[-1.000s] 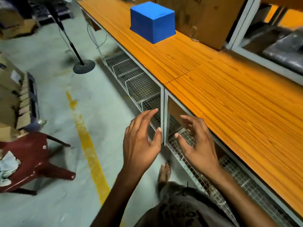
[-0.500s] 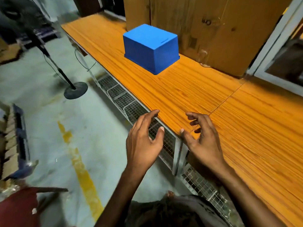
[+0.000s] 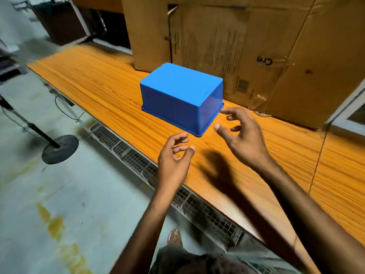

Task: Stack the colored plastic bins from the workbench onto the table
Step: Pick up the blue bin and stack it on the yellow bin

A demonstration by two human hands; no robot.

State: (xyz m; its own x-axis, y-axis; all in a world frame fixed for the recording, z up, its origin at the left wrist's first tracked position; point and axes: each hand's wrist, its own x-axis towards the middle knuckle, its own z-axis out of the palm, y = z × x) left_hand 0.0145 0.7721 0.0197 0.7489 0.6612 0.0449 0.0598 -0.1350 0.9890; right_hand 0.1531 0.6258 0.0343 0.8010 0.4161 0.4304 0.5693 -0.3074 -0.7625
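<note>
- Both hands sit closer to the blue bin [image 3: 177,95] than half a second ago, now over the bench [image 3: 98,80] rather than at its edge.
- The left hand [image 3: 173,155] hovers empty, fingers loosely curled, at 6 o'clock of the bin's near corner.
- The right hand [image 3: 243,133] is spread and empty at 4 o'clock, forefinger almost at the rim.
- The bin rests upside down on the bench, with a cardboard box [image 3: 237,46] at its 12 o'clock.
- It looks light, stiff and smooth, so pressing on opposite walls just above the rim lip seems safest.

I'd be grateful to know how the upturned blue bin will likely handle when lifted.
The blue bin looks like rigid moulded plastic, so probably stiff and light. Its smooth tapered walls may slip; the bottom rim offers grip.
</note>
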